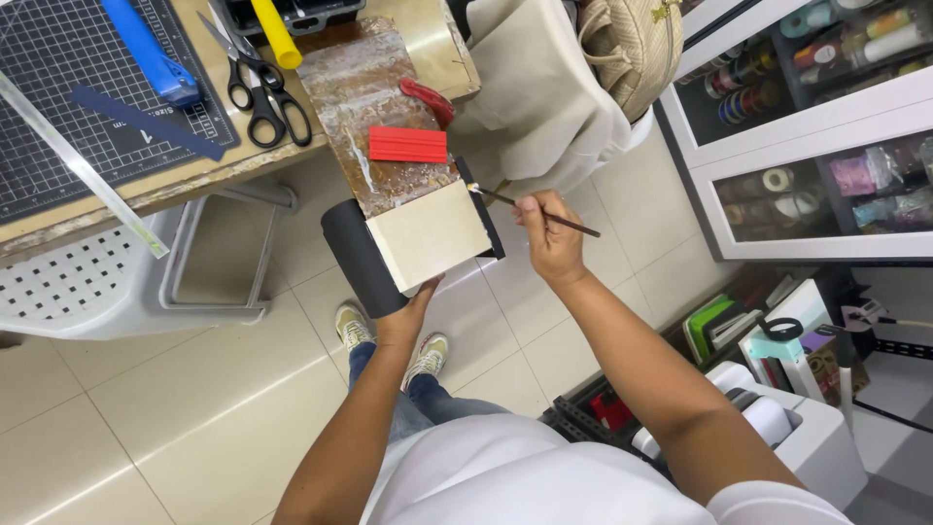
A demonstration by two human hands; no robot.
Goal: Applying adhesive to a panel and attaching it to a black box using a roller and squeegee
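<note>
Two hands are at work over the edge of the table (428, 39). Your left hand (408, 309) comes up from below and props a beige card (430, 236), which lies on a black sheet (355, 255) that curls down and away at the left. The fingers are hidden under the card, so you cannot tell how they are set; only the palm and wrist show, pressed against the lower edge. Your right hand (549, 238) pinches a thin brush (535, 211), thumb and fingers closed together around its dark handle. The pale tip of the brush touches the card's upper right corner, at the black strip along its right edge. The card overhangs the table, its top edge meeting a glue-stained board (364, 107). On that board rests a red block (408, 144), just above the card. Scissors (262, 83) lie further up on the table, beside a cutting mat (58, 107) with a blue ruler (146, 122) across it. Below you is tiled floor (146, 428).
</note>
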